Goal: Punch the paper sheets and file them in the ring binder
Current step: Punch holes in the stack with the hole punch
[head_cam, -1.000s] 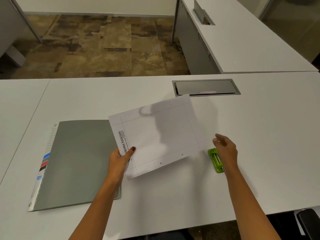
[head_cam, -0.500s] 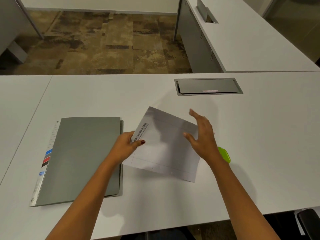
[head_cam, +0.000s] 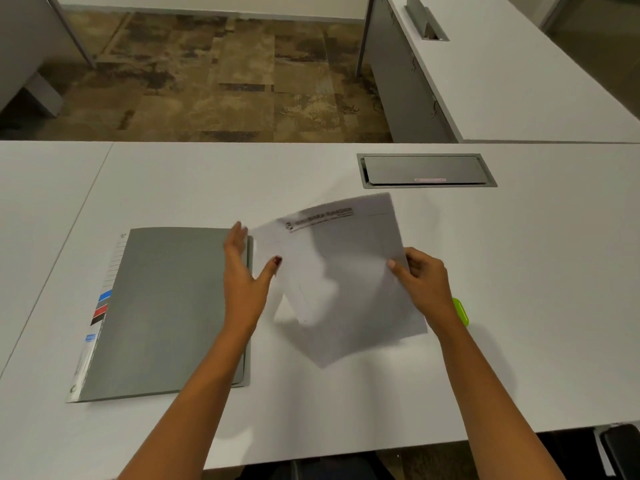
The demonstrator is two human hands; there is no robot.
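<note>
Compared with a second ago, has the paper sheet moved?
Yes. The paper sheet has turned clockwise: its printed header, earlier facing the ring binder, now points toward the cable hatch.

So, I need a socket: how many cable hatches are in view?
2: one shut hatch in the near desk beyond the paper; one with raised flap in the side desk, upper right. Others may be hidden.

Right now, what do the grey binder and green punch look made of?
Grey binder: probably matte card or thin plastic; flat, glare-free, thin edges. Green punch: likely smooth moulded plastic; bright uniform colour, rounded edge, though mostly hidden behind the right hand.
</note>
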